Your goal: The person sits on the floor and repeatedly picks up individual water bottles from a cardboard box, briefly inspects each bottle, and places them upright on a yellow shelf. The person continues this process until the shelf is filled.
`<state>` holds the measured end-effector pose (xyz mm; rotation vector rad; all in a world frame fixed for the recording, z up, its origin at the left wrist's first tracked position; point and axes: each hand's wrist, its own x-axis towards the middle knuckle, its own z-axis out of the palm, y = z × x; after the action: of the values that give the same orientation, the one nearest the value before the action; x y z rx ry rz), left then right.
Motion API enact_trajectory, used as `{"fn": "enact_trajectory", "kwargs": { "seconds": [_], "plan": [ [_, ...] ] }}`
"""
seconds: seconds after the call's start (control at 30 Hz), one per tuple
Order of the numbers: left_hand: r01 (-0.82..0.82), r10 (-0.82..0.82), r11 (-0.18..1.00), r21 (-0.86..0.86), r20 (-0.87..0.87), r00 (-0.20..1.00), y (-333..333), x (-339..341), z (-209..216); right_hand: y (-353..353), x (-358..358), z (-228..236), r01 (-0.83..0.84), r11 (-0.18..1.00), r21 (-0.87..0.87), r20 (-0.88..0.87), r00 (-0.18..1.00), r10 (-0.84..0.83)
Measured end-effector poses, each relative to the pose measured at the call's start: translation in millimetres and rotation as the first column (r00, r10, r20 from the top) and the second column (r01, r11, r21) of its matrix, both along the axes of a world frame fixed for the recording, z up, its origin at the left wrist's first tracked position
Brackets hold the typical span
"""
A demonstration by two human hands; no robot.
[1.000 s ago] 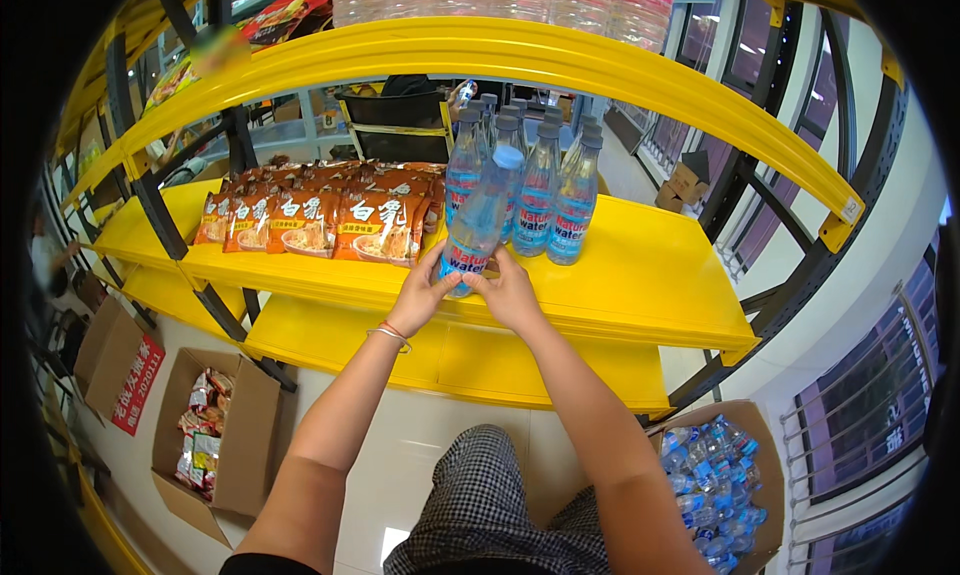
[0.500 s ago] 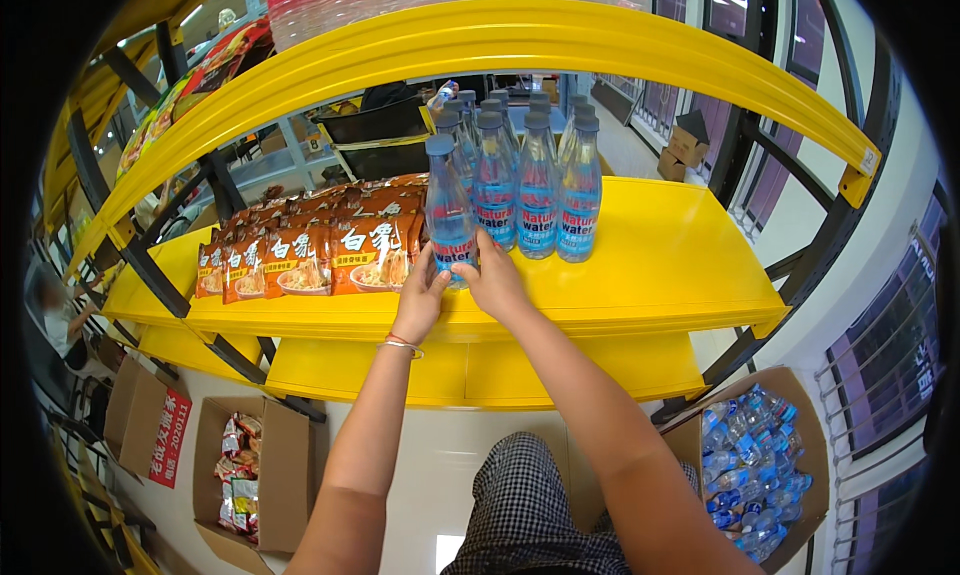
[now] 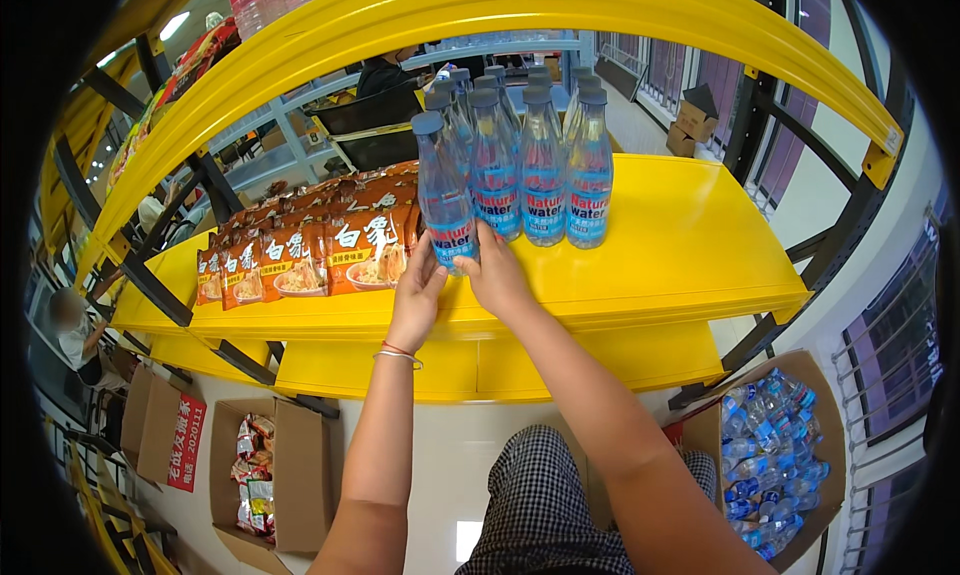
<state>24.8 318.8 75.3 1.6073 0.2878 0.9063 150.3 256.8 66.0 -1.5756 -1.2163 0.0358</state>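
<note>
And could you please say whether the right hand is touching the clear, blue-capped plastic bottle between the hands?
Touching: in the head view, the right hand lies against the bottle, low on its right side.

Head view: worn camera, tipped down and forward, one wide fisheye.
Left lens of a side-by-side pair; upright, edges bowed, rim dark. Looks from above the wearer's legs (image 3: 530, 495) along the arms to left hand (image 3: 417, 287) and right hand (image 3: 500, 273). Shelf (image 3: 690, 230) close, seen from its near side; chair (image 3: 372, 120) far; boxes (image 3: 302, 475) near left and right.
</note>
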Motion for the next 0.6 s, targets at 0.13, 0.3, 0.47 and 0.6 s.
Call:
{"fn": "enact_trajectory", "kwargs": {
  "seconds": [0.13, 0.3, 0.47, 0.6],
  "plan": [
    [-0.011, 0.011, 1.000, 0.005, -0.022, 1.000, 2, -1, -1, -2, -3, 5, -0.013, 1.000, 0.007, 0.015, 1.000, 0.013],
    [-0.007, 0.008, 1.000, 0.028, -0.035, 0.999, -3, 1, 4, 0, 0, 2, 0.006, 0.999, -0.038, -0.009, 1.000, -0.006],
    [-0.020, 0.021, 1.000, 0.022, -0.050, 0.999, -6, 1, 6, -1, 1, 4, -0.009, 0.998, -0.068, -0.014, 1.000, 0.008],
    [-0.004, 0.004, 1.000, -0.006, -0.046, 0.999, -6, 4, 8, 0, 3, -3, 0.020, 1.000, 0.003, -0.017, 1.000, -0.020]
  ]
}}
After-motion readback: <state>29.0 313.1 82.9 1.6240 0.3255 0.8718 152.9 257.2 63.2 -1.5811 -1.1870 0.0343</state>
